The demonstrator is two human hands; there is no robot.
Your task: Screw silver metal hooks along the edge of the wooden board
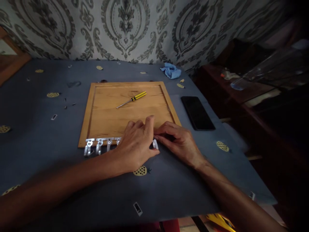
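A wooden framed board (pixel 108 124) lies flat on the table. Along its near edge runs a silvery metal hook rail (pixel 100 142), with several hooks hanging toward me. My left hand (pixel 135 143) is curled over the right part of the rail and hides it, the thumb beside the end hook. My right hand (pixel 180 140) is closed in a pinch at the rail's right end, near the board's corner; what its fingertips hold, if anything, is hidden. On the board lies a screwdriver (pixel 135 98) with a yellow and black handle, touched by neither hand.
A black phone (pixel 198 113) lies right of the board. Behind it is a crumpled blue cloth (pixel 171 71). Small screws (pixel 65 107) are scattered left of the board on the blue patterned tablecloth (pixel 38 145). A patterned curtain (pixel 154 29) hangs behind the table.
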